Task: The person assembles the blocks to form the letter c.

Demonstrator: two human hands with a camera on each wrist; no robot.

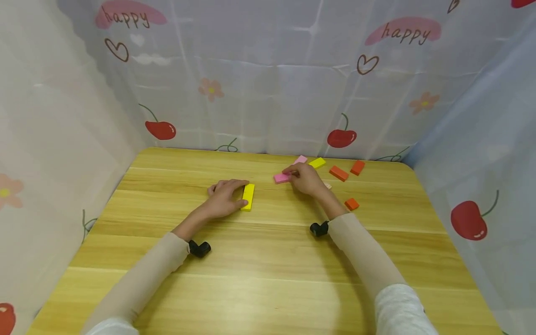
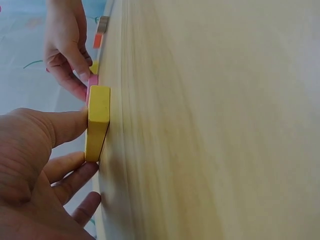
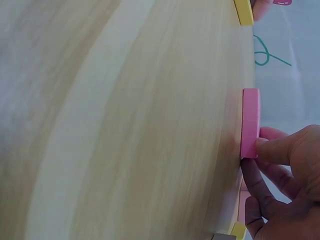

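— Head view?
— Yellow block (image 1: 249,197) on wooden tabletop (image 1: 259,279), gripped in left hand (image 1: 225,199); pink block (image 1: 282,178) pinched in right hand (image 1: 305,179).
— Left wrist?
— Yellow block between thumb (image 2: 70,126) and fingertips (image 2: 90,171).
— Right wrist?
— Pink block pinched near one end.

In the head view, a pale wood-grained counter (image 1: 268,298) with rounded far corners spreads toward six o'clock, its planks banded in honey and straw tones. A whitish back sheet (image 1: 268,111), creased and faintly shiny, hangs at twelve o'clock, printed with hearts, flowers, cherries and a pink-backed "happy" at half past ten and half past one. A creamy side sheet (image 1: 50,88) hangs at nine o'clock, a bluer side sheet (image 1: 502,163) at three. Soft light leaves a dull sheen on the wood near six.
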